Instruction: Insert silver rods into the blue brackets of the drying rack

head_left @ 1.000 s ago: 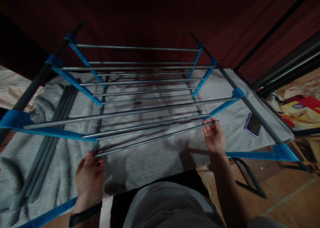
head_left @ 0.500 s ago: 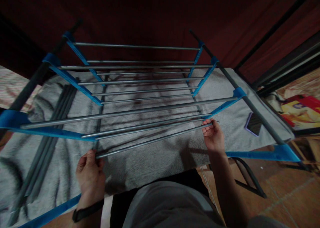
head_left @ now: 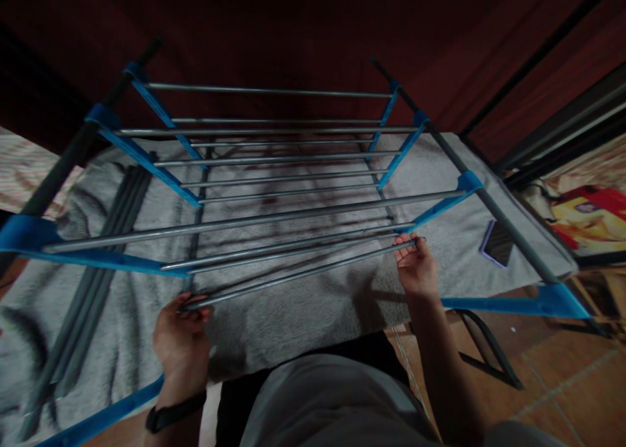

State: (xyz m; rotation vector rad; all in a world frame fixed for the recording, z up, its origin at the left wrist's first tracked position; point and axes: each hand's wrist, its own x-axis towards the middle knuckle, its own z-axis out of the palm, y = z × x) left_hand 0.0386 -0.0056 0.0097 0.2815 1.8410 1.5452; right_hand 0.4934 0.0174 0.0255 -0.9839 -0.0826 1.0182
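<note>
A thin grey metal rod (head_left: 303, 273) spans the space between my hands, loose from the rack. My left hand (head_left: 182, 336) has its fingers curled round the rod's left end. At the other end, my right hand (head_left: 415, 264) pinches the rod near its tip, palm turned up. Just beyond it stands a rack frame of grey rods (head_left: 264, 220) set in blue plastic brackets (head_left: 117, 263). The nearest blue bracket on the right (head_left: 518, 303) carries no rods that I can see. A dark side pole (head_left: 513, 235) runs through the right-hand brackets.
Several loose grey tubes (head_left: 92, 303) lie on the grey blanket (head_left: 303, 329) at the left. A phone (head_left: 496, 243) rests on the blanket at the right. Beyond the blanket's right edge is a red and yellow package (head_left: 587, 215). A dark red curtain (head_left: 264, 29) hangs behind.
My left hand has shifted slightly right, its fingers now lying differently round the rod's end. The right hand has barely moved, and the rack stands as before.
</note>
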